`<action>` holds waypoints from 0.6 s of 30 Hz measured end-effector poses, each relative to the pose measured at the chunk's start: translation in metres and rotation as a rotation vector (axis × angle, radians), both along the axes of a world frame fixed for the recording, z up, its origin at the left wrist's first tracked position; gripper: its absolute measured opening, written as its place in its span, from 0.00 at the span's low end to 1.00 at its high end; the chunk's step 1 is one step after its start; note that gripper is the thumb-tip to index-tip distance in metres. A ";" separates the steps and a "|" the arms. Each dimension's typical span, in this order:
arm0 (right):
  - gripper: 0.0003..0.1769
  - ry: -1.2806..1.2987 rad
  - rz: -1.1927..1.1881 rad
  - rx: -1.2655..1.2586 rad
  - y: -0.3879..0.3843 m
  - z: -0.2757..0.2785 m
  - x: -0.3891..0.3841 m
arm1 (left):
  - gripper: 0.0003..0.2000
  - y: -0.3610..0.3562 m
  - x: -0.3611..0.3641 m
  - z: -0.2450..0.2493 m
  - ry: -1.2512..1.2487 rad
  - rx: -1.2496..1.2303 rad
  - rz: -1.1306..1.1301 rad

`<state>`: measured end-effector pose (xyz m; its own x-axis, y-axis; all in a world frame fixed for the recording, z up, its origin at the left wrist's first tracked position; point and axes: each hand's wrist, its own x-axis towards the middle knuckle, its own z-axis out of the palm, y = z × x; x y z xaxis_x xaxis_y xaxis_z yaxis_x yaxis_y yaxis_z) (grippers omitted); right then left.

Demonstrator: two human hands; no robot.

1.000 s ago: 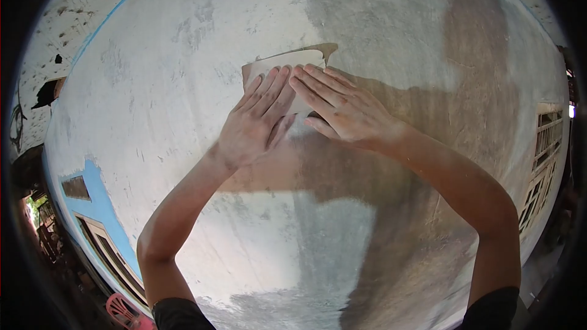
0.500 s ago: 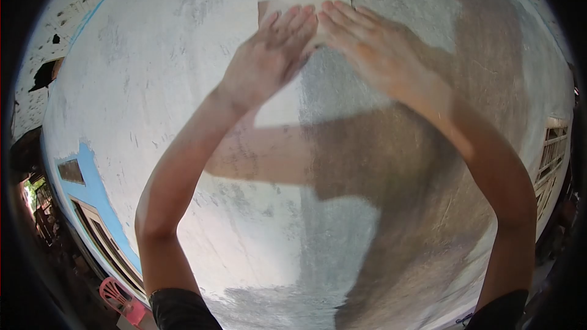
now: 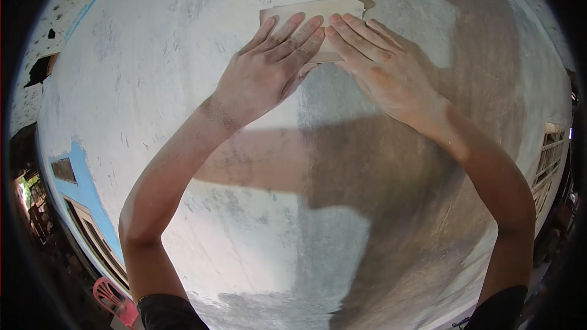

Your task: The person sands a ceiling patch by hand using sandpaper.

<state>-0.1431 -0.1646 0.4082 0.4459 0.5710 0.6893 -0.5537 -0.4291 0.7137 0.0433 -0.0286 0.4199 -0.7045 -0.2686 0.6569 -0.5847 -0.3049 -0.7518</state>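
Two bare arms reach up to a pale, patchy plastered wall [image 3: 153,73], where the left hand [image 3: 269,76] and right hand [image 3: 385,73] lie flat side by side, fingers straight and close together, pressing a tan sheet [image 3: 318,9] against it rather than gripping it. The sheet sits high in the middle of the view under the fingertips, its long axis running left to right. Low on the left are a blue painted patch [image 3: 85,183] and a pink plastic chair [image 3: 113,302].

Two hands — left hand [image 3: 264,79], right hand [image 3: 386,76] — one paper sheet [image 3: 318,7], one wall [image 3: 153,55].
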 end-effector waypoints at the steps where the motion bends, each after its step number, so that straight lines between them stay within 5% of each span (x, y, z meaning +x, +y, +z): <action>1: 0.21 0.025 0.030 0.050 0.003 -0.002 -0.001 | 0.21 0.000 0.000 0.005 0.011 0.017 -0.006; 7: 0.23 -0.047 -0.004 0.009 0.001 0.068 0.005 | 0.20 -0.003 -0.002 0.064 0.085 -0.119 0.046; 14: 0.22 0.033 0.026 0.066 -0.004 0.002 -0.002 | 0.21 0.002 0.001 0.000 0.050 0.054 -0.001; 18: 0.22 0.004 0.002 -0.006 -0.003 0.056 0.001 | 0.22 0.001 0.004 0.055 -0.041 0.004 0.035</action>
<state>-0.1423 -0.1678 0.4643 0.4477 0.5757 0.6842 -0.5499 -0.4261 0.7184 0.0476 -0.0276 0.4749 -0.7211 -0.2959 0.6265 -0.5425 -0.3214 -0.7761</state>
